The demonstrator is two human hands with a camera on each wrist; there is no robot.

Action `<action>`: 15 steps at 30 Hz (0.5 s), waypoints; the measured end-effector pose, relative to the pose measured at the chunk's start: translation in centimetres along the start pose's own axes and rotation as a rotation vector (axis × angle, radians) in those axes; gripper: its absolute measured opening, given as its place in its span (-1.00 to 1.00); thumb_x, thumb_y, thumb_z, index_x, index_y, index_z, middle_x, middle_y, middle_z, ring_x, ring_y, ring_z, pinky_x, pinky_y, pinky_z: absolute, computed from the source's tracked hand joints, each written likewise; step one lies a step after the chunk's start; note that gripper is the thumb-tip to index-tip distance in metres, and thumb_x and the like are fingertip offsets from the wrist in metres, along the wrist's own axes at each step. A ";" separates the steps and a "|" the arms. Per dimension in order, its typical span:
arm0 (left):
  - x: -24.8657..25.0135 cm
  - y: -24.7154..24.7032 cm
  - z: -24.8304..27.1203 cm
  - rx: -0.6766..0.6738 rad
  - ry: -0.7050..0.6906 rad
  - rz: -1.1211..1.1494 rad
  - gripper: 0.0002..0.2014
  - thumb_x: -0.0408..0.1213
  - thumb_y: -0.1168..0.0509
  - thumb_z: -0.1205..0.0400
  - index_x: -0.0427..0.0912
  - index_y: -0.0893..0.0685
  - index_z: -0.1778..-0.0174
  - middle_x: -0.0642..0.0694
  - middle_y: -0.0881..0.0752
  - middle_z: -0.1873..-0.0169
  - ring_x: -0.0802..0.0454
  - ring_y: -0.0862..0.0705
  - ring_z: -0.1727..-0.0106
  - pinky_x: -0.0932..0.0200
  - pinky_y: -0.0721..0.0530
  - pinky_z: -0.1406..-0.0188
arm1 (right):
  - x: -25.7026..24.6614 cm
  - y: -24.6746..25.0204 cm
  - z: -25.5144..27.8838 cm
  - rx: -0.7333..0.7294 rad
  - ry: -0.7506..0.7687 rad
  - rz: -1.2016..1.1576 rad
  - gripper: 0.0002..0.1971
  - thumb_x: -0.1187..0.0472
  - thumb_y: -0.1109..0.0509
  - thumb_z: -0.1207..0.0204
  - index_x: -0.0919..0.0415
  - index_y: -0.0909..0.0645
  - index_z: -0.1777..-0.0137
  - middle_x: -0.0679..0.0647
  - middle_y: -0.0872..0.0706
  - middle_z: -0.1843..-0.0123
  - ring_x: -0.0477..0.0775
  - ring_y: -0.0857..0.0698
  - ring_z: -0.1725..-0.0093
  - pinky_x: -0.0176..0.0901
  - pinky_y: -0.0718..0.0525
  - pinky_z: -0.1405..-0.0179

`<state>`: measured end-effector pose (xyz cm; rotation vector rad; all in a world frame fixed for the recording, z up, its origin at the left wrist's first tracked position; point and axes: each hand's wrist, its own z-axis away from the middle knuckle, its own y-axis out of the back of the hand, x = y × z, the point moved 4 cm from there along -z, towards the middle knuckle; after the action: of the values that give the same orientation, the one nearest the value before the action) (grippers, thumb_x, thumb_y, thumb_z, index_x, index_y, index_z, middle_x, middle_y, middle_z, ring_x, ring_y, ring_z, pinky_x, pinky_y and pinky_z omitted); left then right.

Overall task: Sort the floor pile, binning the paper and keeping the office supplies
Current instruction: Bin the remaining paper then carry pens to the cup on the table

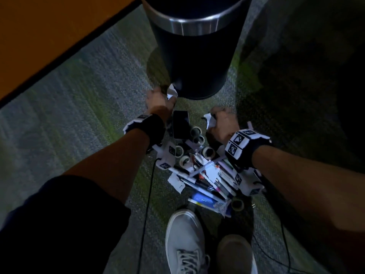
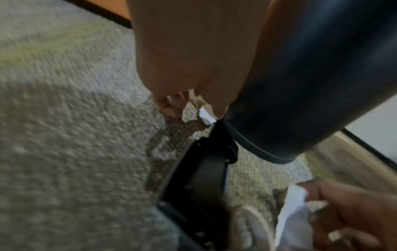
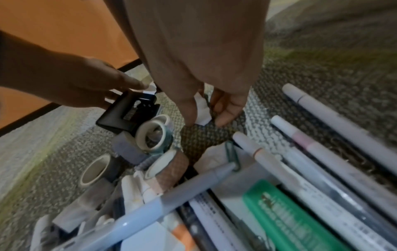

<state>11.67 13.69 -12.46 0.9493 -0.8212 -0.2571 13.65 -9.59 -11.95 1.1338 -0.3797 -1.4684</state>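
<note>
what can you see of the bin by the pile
The bin is a tall round can standing upright on the carpet, just beyond the pile. Its body looks matte black or dark navy, with a shiny metal band near the top; the opening is out of frame. The left wrist view shows a thin rim round its base. The left hand holds crumpled paper right against its foot.

Bin (image 1: 195, 62) top cut off; pile (image 1: 205, 175) partly under wrists.
</note>
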 end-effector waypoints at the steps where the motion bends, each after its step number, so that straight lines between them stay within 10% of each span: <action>1: -0.2 -0.4 -0.6 0.028 0.025 -0.005 -0.43 0.19 -0.35 -0.48 -0.17 -0.62 -0.24 -0.32 -0.63 -0.22 -0.38 -0.62 -0.22 -0.27 -0.63 -0.23 | 0.1 -0.1 -0.2 -0.006 0.007 -0.030 -0.58 0.30 -0.44 -0.44 0.12 -0.55 -0.31 0.33 -0.47 -0.29 0.43 -0.55 -0.24 0.14 -0.58 -0.16; 10: -2.7 -1.8 -0.6 0.090 0.015 0.273 -0.64 -0.07 -0.36 -0.48 -0.30 -0.74 0.00 -0.34 -0.77 0.16 -0.31 -0.76 0.08 -0.20 -0.75 0.14 | 2.9 0.4 -0.3 -0.024 -0.026 -0.415 -0.86 0.31 -0.65 -0.33 0.13 -0.75 0.34 -0.09 -0.71 0.45 -0.05 -0.71 0.36 0.01 -0.78 0.11; 15: 0.0 2.5 7.3 0.087 -0.168 0.314 -0.91 -0.34 -0.35 -0.56 -0.30 -0.69 0.13 -0.13 -0.68 0.35 0.03 -0.62 0.28 0.12 -0.60 0.24 | 4.8 2.7 2.8 -0.070 0.032 -0.512 -0.79 0.39 -0.64 -0.32 0.10 -0.70 0.27 -0.02 -0.74 0.36 -0.14 -0.69 0.40 -0.20 -0.75 0.31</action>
<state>6.02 10.64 -8.12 0.8727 -1.1299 -0.0287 13.73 -15.62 -10.55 1.2520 -0.0078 -1.8859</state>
